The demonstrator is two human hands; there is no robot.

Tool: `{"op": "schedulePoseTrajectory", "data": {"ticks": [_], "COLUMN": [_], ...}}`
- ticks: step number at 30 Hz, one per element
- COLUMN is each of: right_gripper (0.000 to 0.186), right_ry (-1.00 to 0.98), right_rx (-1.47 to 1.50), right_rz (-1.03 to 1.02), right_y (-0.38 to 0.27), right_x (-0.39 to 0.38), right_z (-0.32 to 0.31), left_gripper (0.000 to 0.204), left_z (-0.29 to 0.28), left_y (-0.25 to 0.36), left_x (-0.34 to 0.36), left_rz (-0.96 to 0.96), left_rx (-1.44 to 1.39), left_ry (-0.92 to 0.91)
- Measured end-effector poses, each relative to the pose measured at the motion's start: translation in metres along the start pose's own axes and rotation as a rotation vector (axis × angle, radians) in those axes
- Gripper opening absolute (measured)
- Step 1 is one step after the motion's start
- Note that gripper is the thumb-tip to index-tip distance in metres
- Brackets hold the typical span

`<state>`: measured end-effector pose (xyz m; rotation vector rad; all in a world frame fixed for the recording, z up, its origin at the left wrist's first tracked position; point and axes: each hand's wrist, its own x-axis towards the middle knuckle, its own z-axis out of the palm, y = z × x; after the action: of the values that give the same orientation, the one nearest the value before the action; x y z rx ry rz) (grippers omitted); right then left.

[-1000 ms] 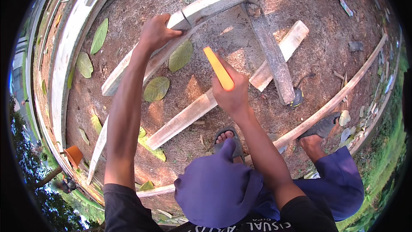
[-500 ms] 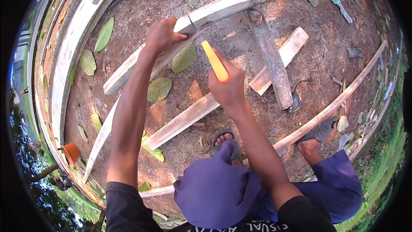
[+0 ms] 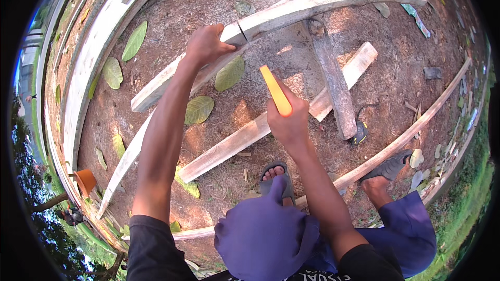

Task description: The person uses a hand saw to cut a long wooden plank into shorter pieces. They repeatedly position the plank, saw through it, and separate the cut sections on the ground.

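A long wooden beam (image 3: 323, 4) runs slantwise across the far part of the ground. My left hand (image 3: 207, 47) is closed around it, thumb on the near side, just left of where a saw blade crosses the wood. The handsaw (image 3: 276, 91) has an orange handle, and its thin blade is seen almost edge-on, a dark line over the beam's top. Wrapped around that handle is my right hand (image 3: 289, 124), nearer to me than the beam. How deep the blade sits in the wood cannot be made out.
A weathered timber (image 3: 333, 78) meets the beam from below and crosses a shorter plank (image 3: 354, 65). A tape measure (image 3: 360, 132) lies by its near end. Another plank (image 3: 226, 148) and a long curved-looking strip (image 3: 406, 135) lie nearer my feet. An orange pot (image 3: 85, 181) stands left.
My right hand has drawn the saw back toward me and slightly right, so more blade shows between handle and beam. My left hand keeps its hold; the whole view has shifted a little.
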<state>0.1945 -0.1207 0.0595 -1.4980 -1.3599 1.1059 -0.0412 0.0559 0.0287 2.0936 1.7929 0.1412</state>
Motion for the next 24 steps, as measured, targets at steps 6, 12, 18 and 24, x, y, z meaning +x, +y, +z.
{"op": "schedulePoseTrajectory", "data": {"ticks": [6,12,18,24], "right_gripper": [0.055,0.059,0.05,0.057], "right_ry": [0.015,0.026,0.031,0.082], "right_rx": [-0.044,-0.031,0.023,0.034], "right_rz": [-0.06,-0.023,-0.046,-0.093], "right_y": [-0.006,-0.015,0.003,-0.002], "right_x": [0.003,-0.097,0.034,-0.039], "right_z": [-0.001,-0.044,0.012,-0.018], "left_gripper": [0.045,0.046,0.049,0.056], "left_z": [-0.013,-0.003,-0.003,-0.016], "left_y": [0.01,0.001,0.014,0.03], "left_x": [-0.001,-0.01,-0.001,-0.014], "left_rz": [-0.019,-0.045,0.014,-0.052], "left_rx": [0.009,-0.031,0.007,0.059], "left_ry": [-0.012,-0.03,0.026,-0.038]}}
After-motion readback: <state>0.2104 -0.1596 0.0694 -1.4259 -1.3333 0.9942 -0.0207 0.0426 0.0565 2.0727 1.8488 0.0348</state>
